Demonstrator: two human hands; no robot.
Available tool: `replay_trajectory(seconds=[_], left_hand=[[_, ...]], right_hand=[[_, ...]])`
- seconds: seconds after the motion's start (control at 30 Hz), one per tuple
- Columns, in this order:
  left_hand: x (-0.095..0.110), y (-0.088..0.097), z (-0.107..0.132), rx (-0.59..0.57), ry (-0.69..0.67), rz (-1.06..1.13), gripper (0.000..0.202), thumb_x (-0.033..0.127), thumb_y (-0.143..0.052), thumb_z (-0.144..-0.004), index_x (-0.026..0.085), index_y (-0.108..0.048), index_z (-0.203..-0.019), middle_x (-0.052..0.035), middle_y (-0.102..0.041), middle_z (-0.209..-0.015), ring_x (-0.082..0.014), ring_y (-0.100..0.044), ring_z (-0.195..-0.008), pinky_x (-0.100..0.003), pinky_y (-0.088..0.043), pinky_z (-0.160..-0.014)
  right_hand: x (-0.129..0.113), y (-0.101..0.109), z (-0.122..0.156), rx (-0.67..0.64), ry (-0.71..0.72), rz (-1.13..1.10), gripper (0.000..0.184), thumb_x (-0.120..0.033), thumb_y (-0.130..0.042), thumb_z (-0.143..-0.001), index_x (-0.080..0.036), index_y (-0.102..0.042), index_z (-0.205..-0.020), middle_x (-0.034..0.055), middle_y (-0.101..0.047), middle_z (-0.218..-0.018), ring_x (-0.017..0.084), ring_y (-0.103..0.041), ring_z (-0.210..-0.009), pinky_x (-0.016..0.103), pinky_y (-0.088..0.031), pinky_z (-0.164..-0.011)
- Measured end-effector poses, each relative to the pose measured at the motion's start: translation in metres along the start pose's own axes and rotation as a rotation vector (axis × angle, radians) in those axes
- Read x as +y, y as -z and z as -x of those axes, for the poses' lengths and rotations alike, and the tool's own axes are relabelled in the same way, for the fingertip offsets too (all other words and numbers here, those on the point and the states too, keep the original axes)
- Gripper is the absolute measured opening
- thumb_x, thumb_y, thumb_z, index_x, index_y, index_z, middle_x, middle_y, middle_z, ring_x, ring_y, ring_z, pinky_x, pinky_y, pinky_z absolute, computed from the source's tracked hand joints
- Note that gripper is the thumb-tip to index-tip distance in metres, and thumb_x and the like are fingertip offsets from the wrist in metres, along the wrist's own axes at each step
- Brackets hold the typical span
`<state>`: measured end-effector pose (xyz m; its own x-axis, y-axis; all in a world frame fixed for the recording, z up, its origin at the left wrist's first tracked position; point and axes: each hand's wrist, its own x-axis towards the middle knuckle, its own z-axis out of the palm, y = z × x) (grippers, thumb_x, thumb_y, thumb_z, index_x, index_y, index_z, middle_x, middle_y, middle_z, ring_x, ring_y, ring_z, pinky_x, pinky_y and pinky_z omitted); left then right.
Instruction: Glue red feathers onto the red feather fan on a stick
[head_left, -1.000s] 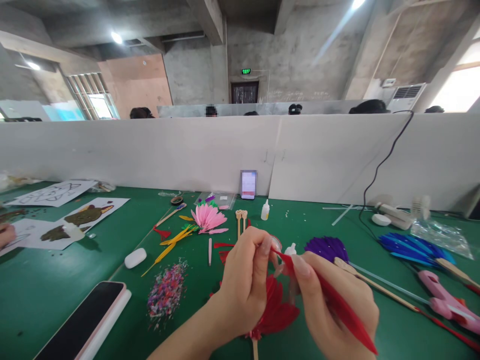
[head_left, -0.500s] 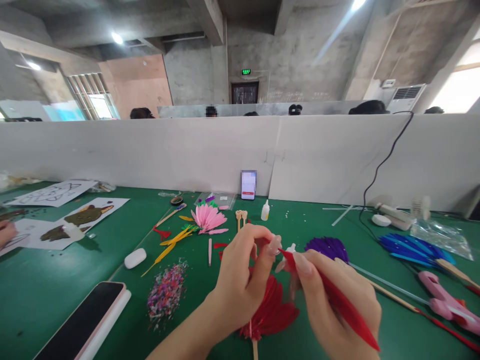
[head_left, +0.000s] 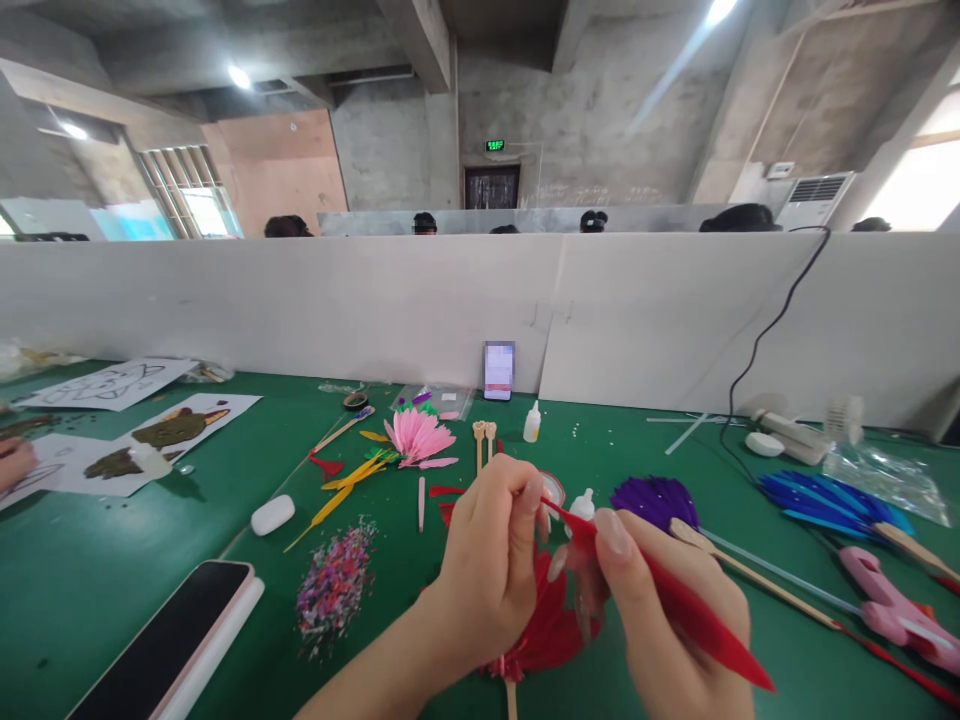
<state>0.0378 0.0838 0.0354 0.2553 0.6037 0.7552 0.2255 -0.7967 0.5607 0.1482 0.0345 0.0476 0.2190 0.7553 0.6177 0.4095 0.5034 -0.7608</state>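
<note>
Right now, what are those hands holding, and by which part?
A red feather. The right hand pinches its shaft near the thin end, thumb on top; the left hand grips the very tip with its fingertips.

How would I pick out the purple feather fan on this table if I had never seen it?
Start at the green table, then find the person's right hand holding a red feather. Just beyond that hand lies the purple feather fan on a wooden stick. It is the only purple one: the pink fan lies farther left, the blue fan farther right.
</note>
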Motion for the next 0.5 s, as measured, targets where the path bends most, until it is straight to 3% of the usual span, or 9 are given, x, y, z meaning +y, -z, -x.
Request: replay_trajectory(seconds=[0.3,0.4,0.5], left_hand=[[-0.001,0.0013,-0.001,-0.008,-0.006,0.083,0.018,0.013,-0.032,-0.094,0.02,-0.048,-0.093,0.001,-0.052,-0.074,-0.0075,-0.051,-0.065,-0.017,-0.044,-0.063],[-0.0006,0.001,-0.0026,0.007,-0.03,0.063,0.015,0.014,-0.035,-0.093,0.02,-0.049,-0.096,0.0001,-0.056,-0.079,-0.0079,-0.054,-0.069,-0.018,-0.045,-0.065],[-0.0003,0.0,-0.003,0.002,-0.054,0.006,0.009,0.017,-0.043,-0.091,0.02,-0.049,-0.097,-0.0007,-0.059,-0.083,-0.0093,-0.056,-0.072,-0.019,-0.046,-0.065]], right_hand=[[0.0025,0.0017,-0.0026,0.002,-0.028,0.068,0.044,-0.035,-0.044,-0.091,-0.018,-0.047,-0.05,-0.0037,-0.046,-0.04,0.007,-0.042,-0.036,0.018,-0.033,-0.037],[0.0003,-0.0011,-0.0026,0.119,-0.147,0.015,0.047,-0.04,-0.048,-0.089,-0.018,-0.044,-0.047,-0.0036,-0.045,-0.038,0.007,-0.041,-0.035,0.019,-0.032,-0.035],[-0.0018,-0.0019,-0.0015,0.124,-0.302,-0.085,0.048,-0.047,-0.051,-0.085,-0.019,-0.046,-0.047,-0.0032,-0.045,-0.037,0.008,-0.042,-0.033,0.019,-0.032,-0.034]])
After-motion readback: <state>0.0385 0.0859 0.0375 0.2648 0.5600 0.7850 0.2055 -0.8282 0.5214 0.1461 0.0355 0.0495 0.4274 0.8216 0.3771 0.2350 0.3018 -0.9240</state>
